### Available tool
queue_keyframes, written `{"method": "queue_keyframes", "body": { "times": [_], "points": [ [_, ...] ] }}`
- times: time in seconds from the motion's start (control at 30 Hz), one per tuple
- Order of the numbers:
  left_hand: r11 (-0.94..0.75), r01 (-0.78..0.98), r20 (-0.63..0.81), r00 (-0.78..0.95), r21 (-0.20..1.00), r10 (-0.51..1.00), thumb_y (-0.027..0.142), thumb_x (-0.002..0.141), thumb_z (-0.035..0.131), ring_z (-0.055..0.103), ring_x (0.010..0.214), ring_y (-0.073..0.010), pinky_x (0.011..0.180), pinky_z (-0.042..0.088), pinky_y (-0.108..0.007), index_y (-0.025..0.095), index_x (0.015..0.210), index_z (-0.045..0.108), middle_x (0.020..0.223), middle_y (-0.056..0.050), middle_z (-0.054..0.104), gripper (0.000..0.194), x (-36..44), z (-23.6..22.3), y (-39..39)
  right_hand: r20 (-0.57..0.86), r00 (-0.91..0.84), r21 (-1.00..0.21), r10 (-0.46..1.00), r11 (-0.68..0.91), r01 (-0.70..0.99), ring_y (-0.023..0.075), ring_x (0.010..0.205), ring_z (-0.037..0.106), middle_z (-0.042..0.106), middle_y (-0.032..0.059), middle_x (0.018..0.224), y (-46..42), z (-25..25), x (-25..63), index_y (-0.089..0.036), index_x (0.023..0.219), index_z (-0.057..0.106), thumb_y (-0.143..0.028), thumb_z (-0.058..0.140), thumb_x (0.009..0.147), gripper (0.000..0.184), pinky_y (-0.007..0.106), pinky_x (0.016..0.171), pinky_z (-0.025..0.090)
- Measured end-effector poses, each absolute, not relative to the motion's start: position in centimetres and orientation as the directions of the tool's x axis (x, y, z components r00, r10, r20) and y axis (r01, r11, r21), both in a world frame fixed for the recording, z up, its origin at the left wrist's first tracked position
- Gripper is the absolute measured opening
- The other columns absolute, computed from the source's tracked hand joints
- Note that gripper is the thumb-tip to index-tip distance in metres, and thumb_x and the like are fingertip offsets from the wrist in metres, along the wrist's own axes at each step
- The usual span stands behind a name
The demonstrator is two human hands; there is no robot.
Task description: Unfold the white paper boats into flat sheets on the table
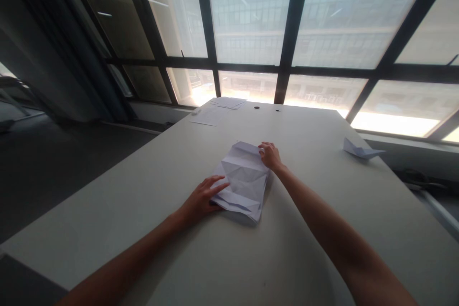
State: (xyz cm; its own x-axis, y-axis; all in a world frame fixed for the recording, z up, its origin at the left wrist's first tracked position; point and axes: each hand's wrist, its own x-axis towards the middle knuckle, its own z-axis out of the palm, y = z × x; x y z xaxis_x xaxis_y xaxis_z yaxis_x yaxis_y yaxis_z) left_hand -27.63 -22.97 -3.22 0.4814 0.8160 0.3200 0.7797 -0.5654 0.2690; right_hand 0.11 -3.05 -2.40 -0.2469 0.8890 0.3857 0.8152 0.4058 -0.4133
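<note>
A creased, partly folded white sheet of paper (244, 179) lies in the middle of the pale table (150, 186). My left hand (202, 197) rests flat on its near left edge, fingers stretched onto the paper. My right hand (270, 155) pinches the far right corner of the sheet between fingertips. Many fold lines cross the paper, and its near edge is doubled over.
A folded paper boat or plane (360, 149) sits near the table's right edge. Loose sheets (218, 109) lie at the far left corner by two cable holes (256, 106). Large windows rise behind the table; dark floor lies to the left.
</note>
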Motion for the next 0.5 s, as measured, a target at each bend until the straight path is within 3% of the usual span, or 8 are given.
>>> {"method": "queue_keyframes", "body": {
  "times": [0.07, 0.13, 0.2, 0.27, 0.37, 0.43, 0.5],
  "points": [
    [-0.566, 0.780, 0.326, 0.480, 0.267, 0.814, 0.031, 0.086, 0.072, 0.046, 0.132, -0.0303, 0.111, 0.041, -0.048, 0.033, 0.140, 0.055, 0.145, -0.009, 0.049, 0.056, -27.7, -3.7, -22.9, 0.455, -0.208, -0.308, 0.866, 0.372, 0.876, 0.0319, 0.139, 0.034, 0.043, 0.0180, 0.149, -4.8, -1.9, 0.2, -0.018, 0.133, 0.058, -0.020, 0.059, 0.090, 0.043, 0.050, 0.110, 0.029],
    [-0.564, 0.784, 0.327, 0.478, 0.259, 0.815, 0.017, 0.088, 0.065, 0.048, 0.130, -0.0284, 0.109, 0.041, -0.047, 0.034, 0.132, 0.062, 0.141, -0.007, 0.054, 0.047, -27.6, -4.2, -22.8, 0.481, -0.259, -0.271, 0.837, 0.423, 0.864, 0.0310, 0.139, 0.031, 0.041, 0.0163, 0.151, -6.7, -1.8, 0.0, -0.020, 0.137, 0.054, -0.027, 0.055, 0.094, 0.044, 0.050, 0.111, 0.027],
    [-0.561, 0.787, 0.307, 0.484, 0.256, 0.819, 0.007, 0.088, 0.057, 0.049, 0.129, -0.0263, 0.109, 0.041, -0.045, 0.035, 0.125, 0.067, 0.138, -0.005, 0.057, 0.048, -27.3, -4.4, -22.7, 0.377, -0.410, -0.276, 0.831, 0.523, 0.807, 0.0277, 0.133, 0.040, 0.048, 0.0140, 0.145, -8.6, -2.2, -0.1, -0.022, 0.134, 0.057, -0.038, 0.049, 0.098, 0.040, 0.044, 0.109, 0.030],
    [-0.534, 0.805, 0.253, 0.478, 0.259, 0.841, 0.006, 0.088, 0.055, 0.051, 0.127, -0.0252, 0.110, 0.038, -0.046, 0.035, 0.121, 0.070, 0.136, -0.004, 0.059, 0.047, -27.2, -4.0, -22.9, 0.231, -0.500, -0.289, 0.835, 0.549, 0.784, 0.0291, 0.133, 0.042, 0.049, 0.0148, 0.145, -10.2, -2.9, -0.2, -0.022, 0.137, 0.055, -0.049, 0.051, 0.096, 0.050, 0.044, 0.109, 0.030],
    [-0.463, 0.846, 0.058, 0.466, 0.265, 0.883, 0.020, 0.088, 0.065, 0.048, 0.131, -0.0299, 0.115, 0.026, -0.057, 0.039, 0.124, 0.067, 0.141, -0.004, 0.056, 0.040, -27.6, -1.7, -23.3, 0.126, -0.556, -0.263, 0.822, 0.568, 0.780, 0.0354, 0.144, 0.027, 0.034, 0.0176, 0.157, -12.1, -4.0, 0.0, -0.023, 0.148, 0.043, -0.060, 0.051, 0.092, 0.068, 0.050, 0.114, 0.019],
    [-0.487, 0.822, -0.116, 0.537, 0.295, 0.836, 0.041, 0.082, 0.074, 0.038, 0.140, -0.0356, 0.115, 0.019, -0.064, 0.041, 0.137, 0.056, 0.151, -0.005, 0.045, 0.058, -27.9, 0.9, -23.1, 0.097, -0.582, -0.255, 0.807, 0.586, 0.769, 0.0381, 0.149, 0.015, 0.023, 0.0183, 0.161, -12.8, -4.4, 0.1, -0.024, 0.152, 0.036, -0.065, 0.045, 0.093, 0.073, 0.053, 0.116, 0.012],
    [-0.497, 0.800, -0.177, 0.572, 0.335, 0.801, 0.051, 0.089, 0.064, 0.038, 0.141, -0.0333, 0.116, 0.018, -0.060, 0.039, 0.141, 0.051, 0.153, -0.005, 0.043, 0.056, -27.3, 3.4, -21.6, 0.076, -0.607, -0.263, 0.791, 0.603, 0.753, 0.0402, 0.150, 0.007, 0.016, 0.0178, 0.164, -13.3, -4.4, -0.1, -0.025, 0.154, 0.032, -0.070, 0.041, 0.092, 0.078, 0.056, 0.116, 0.008]
  ]
}}
